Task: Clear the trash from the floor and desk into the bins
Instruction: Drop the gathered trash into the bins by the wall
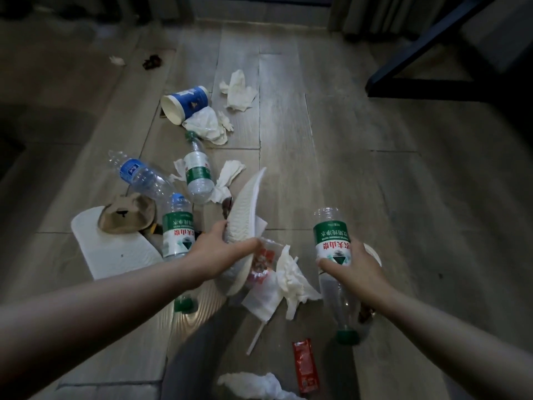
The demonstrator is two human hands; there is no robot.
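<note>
My left hand (219,252) grips a white textured paper plate (245,209), tilted on edge above the floor litter. My right hand (350,269) holds a clear plastic bottle with a green label (331,241), upside down, its green cap (346,336) pointing toward me. On the wooden floor lie a green-label bottle (197,171), another green-label bottle (176,226) beside my left wrist, a blue-label bottle (138,174), a blue and white paper cup (184,103) on its side and several crumpled tissues (291,278). No bin is in view.
A flat white paper plate (115,255) carries a crushed brown paper wrapper (127,213). A red sauce packet (305,365), a white straw (256,336) and a tissue wad (253,385) lie near me. A dark desk frame (418,62) stands at the upper right.
</note>
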